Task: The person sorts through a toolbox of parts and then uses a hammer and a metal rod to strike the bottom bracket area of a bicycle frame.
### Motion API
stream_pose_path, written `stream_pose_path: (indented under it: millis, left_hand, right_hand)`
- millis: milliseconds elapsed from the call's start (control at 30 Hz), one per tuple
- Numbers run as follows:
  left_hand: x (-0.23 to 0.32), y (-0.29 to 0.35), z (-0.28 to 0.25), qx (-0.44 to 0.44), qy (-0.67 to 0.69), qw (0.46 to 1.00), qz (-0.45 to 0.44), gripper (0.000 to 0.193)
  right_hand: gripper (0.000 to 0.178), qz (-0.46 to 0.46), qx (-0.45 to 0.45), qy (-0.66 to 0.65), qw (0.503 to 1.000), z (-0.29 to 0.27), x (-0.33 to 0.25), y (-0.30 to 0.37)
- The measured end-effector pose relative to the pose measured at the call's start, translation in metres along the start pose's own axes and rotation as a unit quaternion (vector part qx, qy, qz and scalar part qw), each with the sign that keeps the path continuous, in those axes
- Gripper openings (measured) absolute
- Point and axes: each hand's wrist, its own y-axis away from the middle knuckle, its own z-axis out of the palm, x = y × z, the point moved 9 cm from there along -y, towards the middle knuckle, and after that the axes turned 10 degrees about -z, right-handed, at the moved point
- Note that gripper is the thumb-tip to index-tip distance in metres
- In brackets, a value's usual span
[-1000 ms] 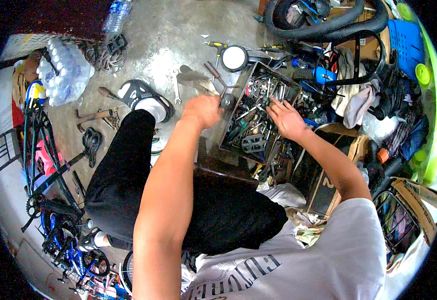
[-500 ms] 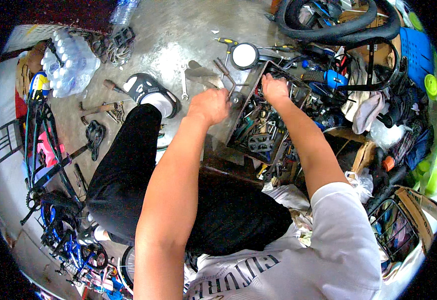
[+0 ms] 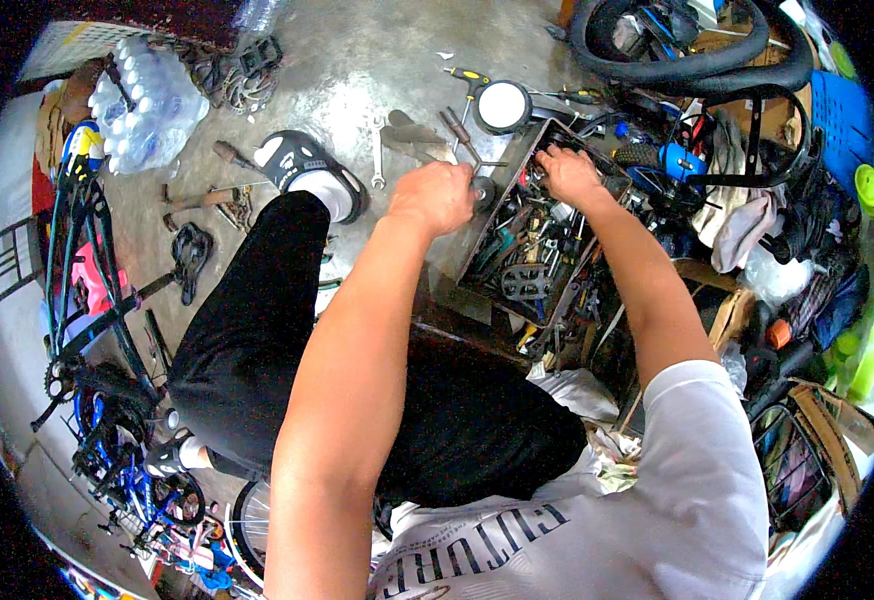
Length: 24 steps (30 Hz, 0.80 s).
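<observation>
My left hand [image 3: 435, 198] hovers left of a metal tool box [image 3: 469, 262], its fingers curled closed. What they hold, if anything, is hidden under the hand. Beside its fingertips lies a small round metal part [image 3: 483, 192]. My right hand [image 3: 569, 178] reaches over the far end of the box, fingers apart and pointing down among the tools. Loose tools and metal parts fill the box, with a bicycle pedal [image 3: 525, 282] near its front. Just beyond my left hand are a brown-handled tool [image 3: 454, 127] and a flat grey metal piece [image 3: 415, 140].
A wrench [image 3: 378, 155] lies by my shoe [image 3: 302, 165]. Past the box are a white round-faced wheel [image 3: 503, 106], a yellow-handled tool [image 3: 469, 76] and black tyres [image 3: 677, 66]. Hammers [image 3: 207, 200], a saddle [image 3: 191, 262] and wrapped bottles [image 3: 147, 110] stand left. Cloths [image 3: 742, 215] pile up right.
The whole view has shifted slightly, carrying everything a little rightward. Both hands stay at nearly the same places beside and over the box; my right fingers look a bit more spread.
</observation>
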Motion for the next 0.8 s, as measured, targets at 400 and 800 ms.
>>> stream_pose_path:
  millis: [400, 800]
  left_hand:
    - [0.0, 0.001, -0.008, -0.011, 0.003, 0.999, -0.03, 0.036]
    - [0.017, -0.015, -0.005, -0.025, 0.225, 0.974, 0.005, 0.038]
  right_hand:
    - [0.037, -0.11, -0.079, 0.106, 0.985, -0.007, -0.003, 0.018]
    - [0.008, 0.274, 0.361, -0.62, 0.64, -0.086, -0.005, 0.195]
